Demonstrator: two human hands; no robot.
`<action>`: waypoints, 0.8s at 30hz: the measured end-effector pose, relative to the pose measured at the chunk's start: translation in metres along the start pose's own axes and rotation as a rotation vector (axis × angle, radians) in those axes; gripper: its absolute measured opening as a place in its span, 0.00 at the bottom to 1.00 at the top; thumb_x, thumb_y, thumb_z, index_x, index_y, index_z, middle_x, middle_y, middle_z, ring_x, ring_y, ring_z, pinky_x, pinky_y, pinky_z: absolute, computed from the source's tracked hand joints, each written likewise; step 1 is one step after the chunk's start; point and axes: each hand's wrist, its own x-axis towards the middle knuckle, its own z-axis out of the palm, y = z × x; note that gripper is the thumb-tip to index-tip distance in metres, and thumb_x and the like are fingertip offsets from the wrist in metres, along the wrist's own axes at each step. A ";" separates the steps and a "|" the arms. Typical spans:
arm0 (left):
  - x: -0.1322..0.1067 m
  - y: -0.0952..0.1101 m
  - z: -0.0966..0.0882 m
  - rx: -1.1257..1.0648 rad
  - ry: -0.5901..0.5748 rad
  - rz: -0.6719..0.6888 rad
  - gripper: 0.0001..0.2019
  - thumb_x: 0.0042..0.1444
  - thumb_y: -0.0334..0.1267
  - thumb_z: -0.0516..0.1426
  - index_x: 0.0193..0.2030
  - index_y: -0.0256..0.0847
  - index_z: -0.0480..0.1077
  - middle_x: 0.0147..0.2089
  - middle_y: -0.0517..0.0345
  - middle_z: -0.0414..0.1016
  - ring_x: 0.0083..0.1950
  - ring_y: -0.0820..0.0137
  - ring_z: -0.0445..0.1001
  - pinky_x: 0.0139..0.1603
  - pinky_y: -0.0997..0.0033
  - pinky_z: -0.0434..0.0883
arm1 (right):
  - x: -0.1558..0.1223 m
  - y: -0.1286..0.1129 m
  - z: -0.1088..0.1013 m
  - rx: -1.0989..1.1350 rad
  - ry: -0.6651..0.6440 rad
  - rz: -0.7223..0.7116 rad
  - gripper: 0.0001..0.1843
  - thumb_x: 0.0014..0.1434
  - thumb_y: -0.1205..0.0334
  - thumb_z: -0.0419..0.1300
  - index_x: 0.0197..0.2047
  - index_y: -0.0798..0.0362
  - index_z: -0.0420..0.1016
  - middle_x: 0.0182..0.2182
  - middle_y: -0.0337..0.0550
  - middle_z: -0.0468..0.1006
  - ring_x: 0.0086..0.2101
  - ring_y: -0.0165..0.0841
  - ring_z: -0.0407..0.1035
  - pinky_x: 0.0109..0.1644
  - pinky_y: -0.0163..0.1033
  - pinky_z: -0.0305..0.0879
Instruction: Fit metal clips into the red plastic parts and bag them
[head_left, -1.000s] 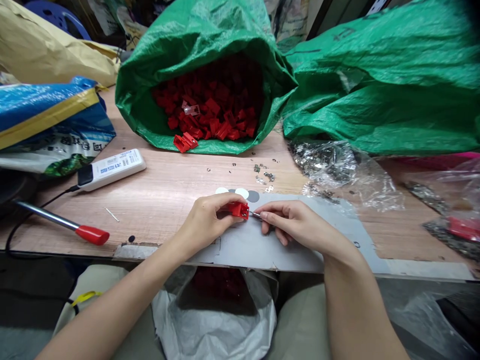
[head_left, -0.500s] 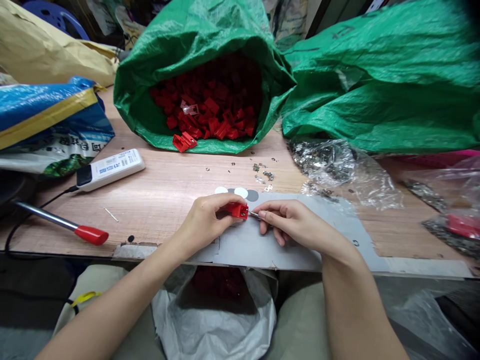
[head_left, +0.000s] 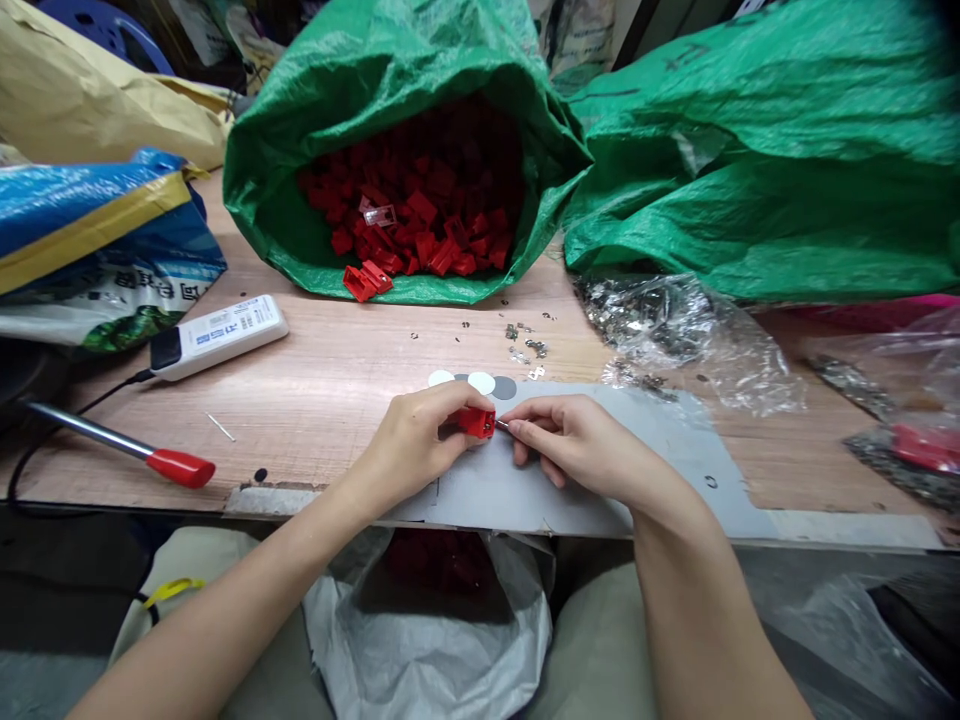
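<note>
Between the thumb and fingers of my left hand [head_left: 420,432] is a small red plastic housing [head_left: 475,422], its open end turned to the right. My right hand [head_left: 562,435] pinches a thin metal piece [head_left: 502,424] whose tip is at the housing's open end. Most of that piece is hidden by my fingers, so its kind does not show. Both hands are just above a grey sheet [head_left: 585,510] on the table. Pale and grey discs [head_left: 481,383] lie right behind my left hand.
A green sack [head_left: 300,250] of red housings [head_left: 427,225] lies open behind. Small metal parts [head_left: 536,348] are scattered on the table, beside plastic bags [head_left: 660,320] of metal pieces. At left are a white device [head_left: 225,335] and a red-handled lever [head_left: 180,468]. A grey sack [head_left: 435,660] hangs below the edge.
My right hand has shifted slightly left, bringing the metal piece closer to the housing's open end. My left hand keeps its hold on the red housing.
</note>
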 end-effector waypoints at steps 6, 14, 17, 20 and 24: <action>-0.001 -0.001 0.001 -0.011 0.023 -0.035 0.13 0.55 0.24 0.61 0.45 0.42 0.75 0.43 0.58 0.80 0.41 0.70 0.80 0.43 0.73 0.76 | 0.002 -0.002 0.002 0.037 0.015 0.015 0.14 0.66 0.55 0.56 0.43 0.56 0.77 0.29 0.42 0.80 0.15 0.22 0.61 0.18 0.29 0.54; 0.002 -0.002 0.001 -0.182 0.010 -0.106 0.11 0.56 0.26 0.63 0.45 0.41 0.75 0.43 0.56 0.81 0.44 0.68 0.82 0.47 0.70 0.78 | 0.000 -0.007 -0.001 0.123 0.004 0.035 0.16 0.66 0.53 0.56 0.43 0.58 0.76 0.28 0.42 0.78 0.16 0.23 0.63 0.18 0.28 0.56; 0.001 -0.004 0.001 -0.178 -0.003 -0.096 0.12 0.56 0.26 0.62 0.46 0.41 0.75 0.44 0.57 0.80 0.45 0.68 0.82 0.48 0.70 0.78 | 0.000 -0.007 0.000 0.130 0.003 0.037 0.16 0.65 0.53 0.56 0.44 0.58 0.76 0.28 0.42 0.78 0.16 0.23 0.64 0.19 0.29 0.58; -0.001 -0.005 0.000 -0.141 -0.011 -0.089 0.13 0.56 0.26 0.62 0.47 0.42 0.75 0.44 0.57 0.80 0.45 0.68 0.81 0.47 0.70 0.77 | 0.001 -0.006 0.002 0.110 0.018 0.050 0.15 0.66 0.54 0.56 0.43 0.57 0.76 0.27 0.42 0.79 0.16 0.23 0.64 0.19 0.29 0.58; -0.001 -0.004 -0.003 -0.066 -0.029 -0.063 0.13 0.56 0.25 0.61 0.46 0.42 0.75 0.43 0.57 0.80 0.44 0.68 0.80 0.45 0.71 0.76 | 0.000 -0.006 0.006 0.004 0.089 0.024 0.13 0.66 0.55 0.55 0.42 0.55 0.77 0.27 0.41 0.79 0.16 0.24 0.64 0.18 0.29 0.56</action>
